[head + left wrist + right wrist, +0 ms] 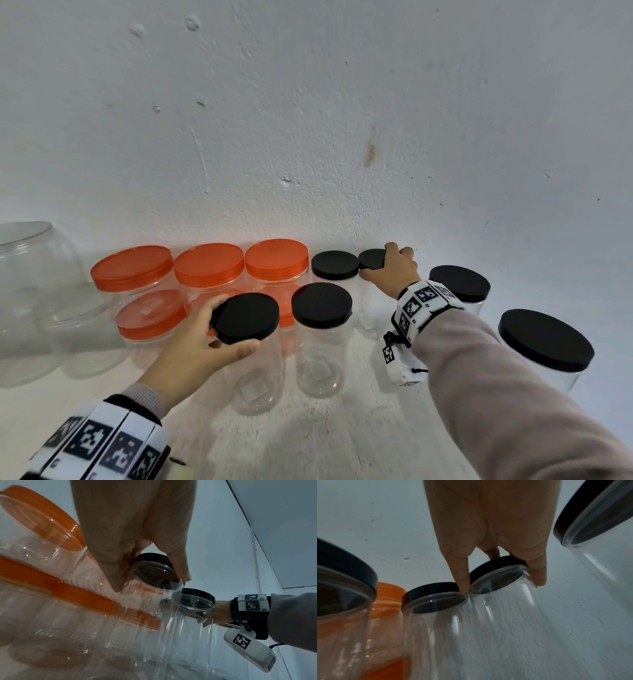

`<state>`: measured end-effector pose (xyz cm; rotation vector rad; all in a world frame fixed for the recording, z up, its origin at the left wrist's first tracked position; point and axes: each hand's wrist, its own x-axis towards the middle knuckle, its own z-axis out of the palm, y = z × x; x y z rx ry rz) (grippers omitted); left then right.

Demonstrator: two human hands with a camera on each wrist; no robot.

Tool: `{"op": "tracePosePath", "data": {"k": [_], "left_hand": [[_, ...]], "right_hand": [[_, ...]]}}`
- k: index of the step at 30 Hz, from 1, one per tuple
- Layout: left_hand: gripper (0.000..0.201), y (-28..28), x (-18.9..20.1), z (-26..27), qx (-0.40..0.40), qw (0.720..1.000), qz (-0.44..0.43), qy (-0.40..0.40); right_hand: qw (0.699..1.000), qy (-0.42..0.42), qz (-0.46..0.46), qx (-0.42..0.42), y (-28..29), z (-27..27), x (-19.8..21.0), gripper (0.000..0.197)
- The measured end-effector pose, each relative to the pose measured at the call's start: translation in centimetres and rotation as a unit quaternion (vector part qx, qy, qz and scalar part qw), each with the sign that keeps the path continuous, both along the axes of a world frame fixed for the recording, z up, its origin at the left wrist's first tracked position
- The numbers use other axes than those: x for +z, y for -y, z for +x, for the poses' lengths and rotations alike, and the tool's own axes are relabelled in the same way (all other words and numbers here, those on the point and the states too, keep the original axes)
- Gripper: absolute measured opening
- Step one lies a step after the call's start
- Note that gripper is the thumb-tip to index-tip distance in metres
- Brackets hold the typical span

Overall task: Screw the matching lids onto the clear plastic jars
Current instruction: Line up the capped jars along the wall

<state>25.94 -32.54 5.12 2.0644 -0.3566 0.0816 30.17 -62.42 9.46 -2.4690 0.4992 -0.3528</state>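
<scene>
Black lids [245,318] gripped, both hands [191,346], clear jars [255,377]

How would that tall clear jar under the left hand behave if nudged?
The tall jar looks empty and thin-walled, so probably light. Being narrow and tall, it may tip easily. The left hand gripping its black lid likely steadies it.

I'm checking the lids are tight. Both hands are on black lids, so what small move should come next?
Probably twist both lids tighter. The left hand grips the black lid on the near jar, and the right hand grips the small black lid on the jar by the wall; both lids sit on their rims.
</scene>
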Motion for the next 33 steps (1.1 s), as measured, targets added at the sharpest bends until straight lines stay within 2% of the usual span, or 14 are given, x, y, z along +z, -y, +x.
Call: {"op": "tracePosePath", "data": {"k": [12,14,16,18,20,24,27,33], "left_hand": [[0.078,0.0,0.0,-0.1,-0.003,1.000,-0.002,0.001],[0.078,0.0,0.0,0.0,-0.004,1.000,0.002,0.002],[0.078,0.0,0.0,0.1,-0.004,1.000,0.006,0.005],[0.078,-0.1,0.0,0.1,-0.003,1.000,0.006,0.007],[0.077,0.0,0.0,0.1,-0.004,1.000,0.003,0.005],[0.079,0.0,0.2,-0.1,-0.003,1.000,0.001,0.003],[0.085,0.0,0.2,-0.1,-0.002,1.000,0.005,0.003],[0.089,-0.1,0.0,0.0,-0.002,1.000,0.003,-0.004]], "right_hand": [[1.000,-0.021,-0.009,0.021,0.6,0.0,0.5,0.083],[1.000,0.018,0.006,0.021,0.6,-0.3,0.4,0.082],[0.994,0.101,0.024,0.017,0.6,-0.9,0.0,0.073],[0.979,0.201,0.019,-0.017,0.8,-1.8,-0.7,0.062],[0.964,0.253,-0.015,-0.076,1.2,-2.7,-1.5,0.055],[0.964,0.164,-0.075,-0.196,2.9,-3.6,-3.0,0.060],[0.959,0.121,-0.008,-0.254,3.9,-3.7,-3.6,0.067],[0.954,0.163,0.096,-0.231,5.5,-3.1,-4.3,0.078]]}}
